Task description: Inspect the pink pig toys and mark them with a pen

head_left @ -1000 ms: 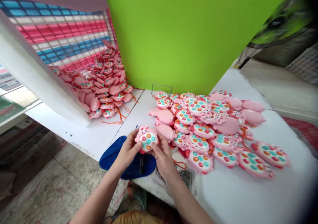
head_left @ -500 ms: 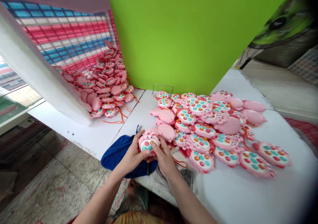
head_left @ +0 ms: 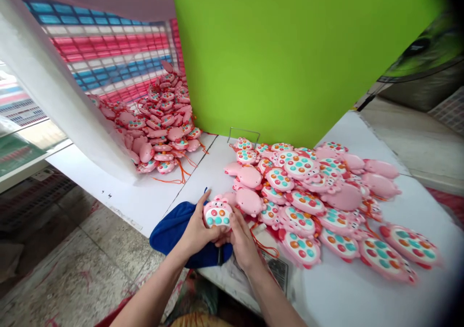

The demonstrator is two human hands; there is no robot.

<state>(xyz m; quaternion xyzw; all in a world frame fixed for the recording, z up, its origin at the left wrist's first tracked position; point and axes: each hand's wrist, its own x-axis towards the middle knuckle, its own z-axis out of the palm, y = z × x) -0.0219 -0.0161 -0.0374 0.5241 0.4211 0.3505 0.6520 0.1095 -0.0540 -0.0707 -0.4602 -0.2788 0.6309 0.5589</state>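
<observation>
Between my two hands sits a pink animal-shaped toy (head_left: 218, 214) with a white face of teal, orange and red buttons, its eared end pointing away from me. My left hand (head_left: 197, 232) grips its left side and lower end, thumb across the front, index finger stretched upward. My right hand (head_left: 243, 237) is closed against the toy's right side; its fingertips partly hide the lower edge. Beneath the hands lies a blue cloth (head_left: 174, 228) at the table edge. A pile of similar pink toys (head_left: 295, 165) is just to the right, some face up, some back up.
More pink toys (head_left: 159, 133) with orange cords heap at the left beside a white padded edge (head_left: 68, 85). A tall green panel (head_left: 290, 56) stands behind the white table (head_left: 348, 293). At the far right is a fan (head_left: 416, 49). An orange cord (head_left: 266, 247) lies near my right hand.
The view has shifted slightly, so the scene sits lower and to the right. My right thumb has moved off the toy's buttons to its side; both hands still hold it.
</observation>
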